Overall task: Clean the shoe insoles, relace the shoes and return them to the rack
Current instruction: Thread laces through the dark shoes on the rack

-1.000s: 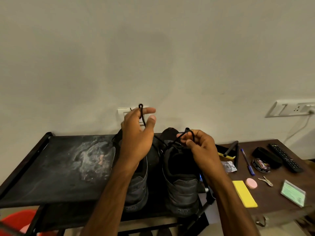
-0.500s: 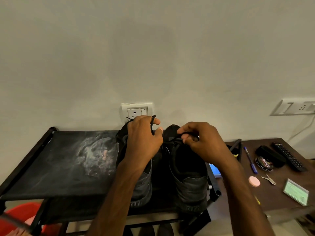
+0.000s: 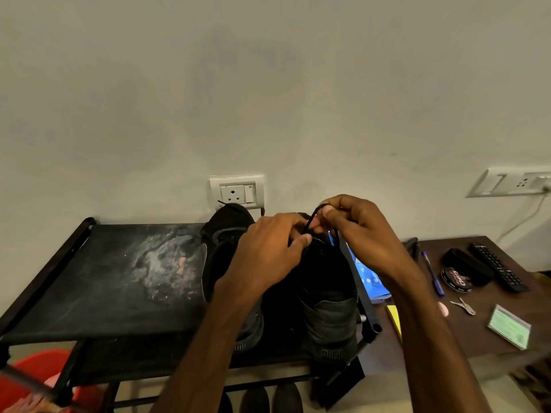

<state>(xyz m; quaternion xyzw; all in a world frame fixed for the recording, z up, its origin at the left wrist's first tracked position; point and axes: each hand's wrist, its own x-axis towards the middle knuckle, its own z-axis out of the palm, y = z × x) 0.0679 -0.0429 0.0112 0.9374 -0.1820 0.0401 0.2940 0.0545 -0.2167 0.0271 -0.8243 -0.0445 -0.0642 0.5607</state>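
While shoes [image 3: 331, 320] sit on the rack [image 3: 104, 281], left hand [image 3: 268, 251] and right hand [image 3: 363, 234] pinch the lace [image 3: 313, 216].

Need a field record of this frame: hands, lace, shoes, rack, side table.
left hand: pinches the lace over the right shoe
right hand: pinches the lace loop, close to the left hand
lace: black, loop stands up between the two grips
shoes: right shoe and left shoe side by side, heels toward the camera
rack: black top shelf, whitish stain left of the shoes
side table: right of the rack; holds remote, polish tin, keys, pen
stage: lacing the right shoe, no finished knot visible
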